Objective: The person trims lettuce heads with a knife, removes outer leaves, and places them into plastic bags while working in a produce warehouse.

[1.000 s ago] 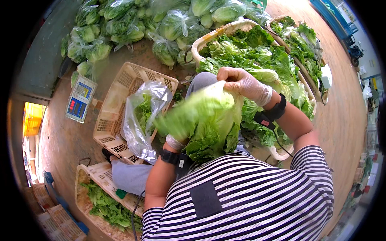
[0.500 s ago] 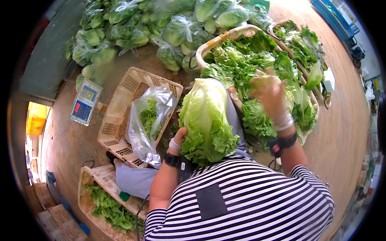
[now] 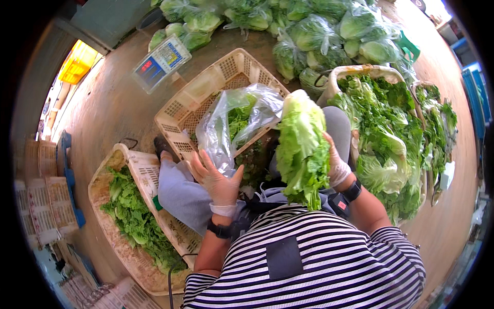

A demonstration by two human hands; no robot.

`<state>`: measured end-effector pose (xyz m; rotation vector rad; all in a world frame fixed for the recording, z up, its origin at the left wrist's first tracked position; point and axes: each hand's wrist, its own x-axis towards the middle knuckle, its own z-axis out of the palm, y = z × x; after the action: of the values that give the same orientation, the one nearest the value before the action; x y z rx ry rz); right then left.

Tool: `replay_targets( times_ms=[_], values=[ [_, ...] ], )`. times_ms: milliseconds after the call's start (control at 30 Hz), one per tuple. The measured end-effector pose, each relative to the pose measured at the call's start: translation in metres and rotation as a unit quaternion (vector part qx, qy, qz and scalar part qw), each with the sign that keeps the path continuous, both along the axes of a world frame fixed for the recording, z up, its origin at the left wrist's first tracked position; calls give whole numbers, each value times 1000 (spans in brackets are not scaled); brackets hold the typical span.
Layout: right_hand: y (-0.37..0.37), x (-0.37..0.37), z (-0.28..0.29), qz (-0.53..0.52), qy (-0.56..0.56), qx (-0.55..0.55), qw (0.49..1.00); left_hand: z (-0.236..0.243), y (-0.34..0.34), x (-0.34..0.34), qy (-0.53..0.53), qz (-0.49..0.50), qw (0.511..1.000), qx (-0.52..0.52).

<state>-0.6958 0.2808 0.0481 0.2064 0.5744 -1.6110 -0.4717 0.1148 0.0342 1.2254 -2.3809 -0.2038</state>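
Observation:
A tall head of lettuce (image 3: 302,147), pale at the top with frilly green leaves below, stands upright before my lap. My right hand (image 3: 337,164), in a thin clear glove, grips it from its right side; some fingers are hidden behind the leaves. My left hand (image 3: 215,181), gloved too, is raised with fingers spread and nothing in it. Just beyond that hand lies a clear plastic bag (image 3: 215,135) with green leaves inside. The bag rests in a beige plastic crate (image 3: 170,117) and hangs over its near edge.
On the right stand a crate of loose lettuce (image 3: 334,82) and another heap of leaves (image 3: 441,121). Bagged heads (image 3: 316,33) are piled at the far side. A digital scale (image 3: 162,62) sits beyond the beige crate. A crate of leaves (image 3: 116,206) is at lower left.
The lettuce has passed from my left hand to my right, which came back from the right-hand crate. My left hand has let go and spread near the bag. The view has swung left.

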Motion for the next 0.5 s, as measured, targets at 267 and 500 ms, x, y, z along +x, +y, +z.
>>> replay_targets(
  times_ms=[267, 500],
  values=[
    [-116, 40, -52, 215, -74, 18, 974, -49, -68, 25, 592, 113, 591, 536],
    [-234, 21, -129, -6, -2, 189, 982, -7, -101, 31, 575, -139, 561, 579]
  ],
)
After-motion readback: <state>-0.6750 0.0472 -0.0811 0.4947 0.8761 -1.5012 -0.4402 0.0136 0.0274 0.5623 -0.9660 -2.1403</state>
